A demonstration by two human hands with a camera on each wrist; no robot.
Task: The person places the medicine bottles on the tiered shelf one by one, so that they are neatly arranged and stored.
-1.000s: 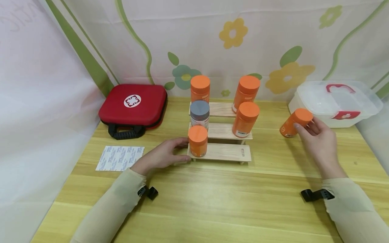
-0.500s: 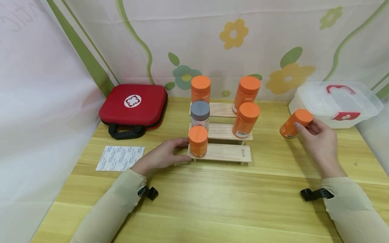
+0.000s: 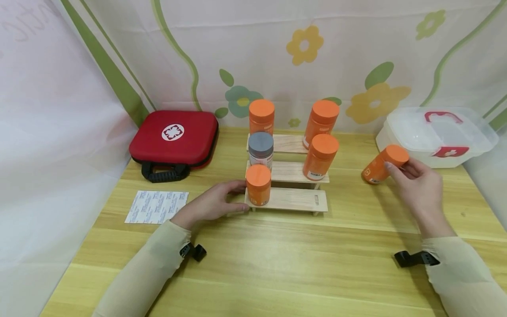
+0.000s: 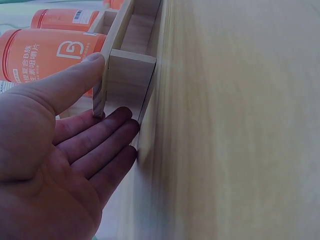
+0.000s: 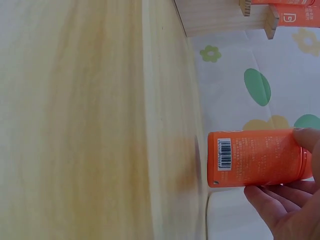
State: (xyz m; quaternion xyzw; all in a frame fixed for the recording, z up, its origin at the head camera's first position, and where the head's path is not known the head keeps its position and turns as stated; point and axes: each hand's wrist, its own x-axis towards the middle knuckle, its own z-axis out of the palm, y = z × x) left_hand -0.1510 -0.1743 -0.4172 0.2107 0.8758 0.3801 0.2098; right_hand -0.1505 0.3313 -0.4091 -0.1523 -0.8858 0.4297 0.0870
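Observation:
My right hand (image 3: 420,187) grips an orange supplement bottle (image 3: 379,168) around its upper part, thumb on one side and fingers on the other. In the right wrist view the bottle (image 5: 255,157) hangs just above the table, barcode showing. My left hand (image 3: 214,200) is at the left end of a three-step wooden rack (image 3: 295,200). Its straightish fingers (image 4: 102,142) touch the rack's side panel, with the thumb at the top board's edge near an orange bottle (image 3: 258,187) on the lowest step. Other orange bottles (image 3: 320,158) and a grey-lidded bottle (image 3: 261,147) stand higher up.
A red first-aid case (image 3: 174,136) with a black handle lies at the back left. Closer in is a flat white printed packet (image 3: 156,207). At the back right stands a translucent white box (image 3: 435,132) with a red clasp, close beside my right hand. A floral cloth hangs behind.
My right hand and its bottle have shifted very slightly toward me, the bottle's base also a little left. My left hand and the rack have stayed in place.

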